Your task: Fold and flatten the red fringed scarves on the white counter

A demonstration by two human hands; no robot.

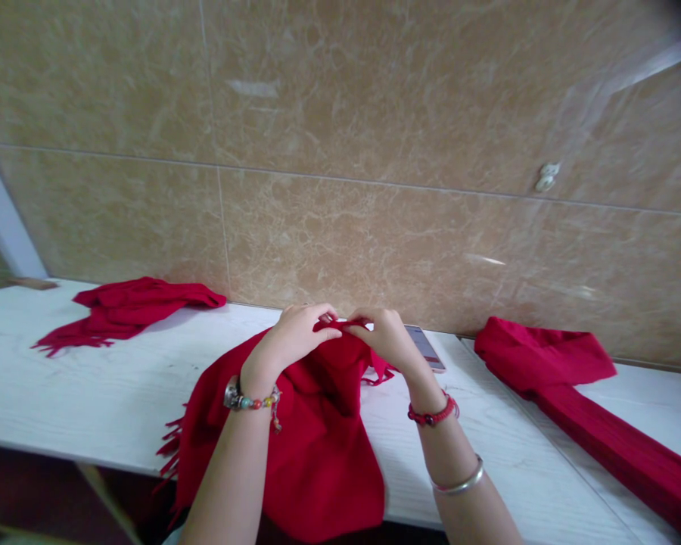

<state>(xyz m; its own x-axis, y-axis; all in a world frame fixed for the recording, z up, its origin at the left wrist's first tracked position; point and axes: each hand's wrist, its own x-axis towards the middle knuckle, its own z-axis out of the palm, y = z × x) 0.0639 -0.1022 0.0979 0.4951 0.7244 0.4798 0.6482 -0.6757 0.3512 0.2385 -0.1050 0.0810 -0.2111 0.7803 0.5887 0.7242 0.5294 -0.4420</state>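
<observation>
A red fringed scarf (318, 439) lies in front of me on the white table (91, 393) and hangs over its near edge. My left hand (295, 337) and my right hand (383, 337) meet at the scarf's far edge, each pinching the red cloth between closed fingers. A beaded bracelet and a metal piece sit on my left wrist. On my right arm are a red cord bracelet and a silver bangle.
A second red scarf (125, 306) lies bunched at the back left. A third red scarf (579, 393), folded long, stretches away to the right. A phone (425, 348) lies just behind my right hand. A tan marble wall (340, 151) rises behind the table.
</observation>
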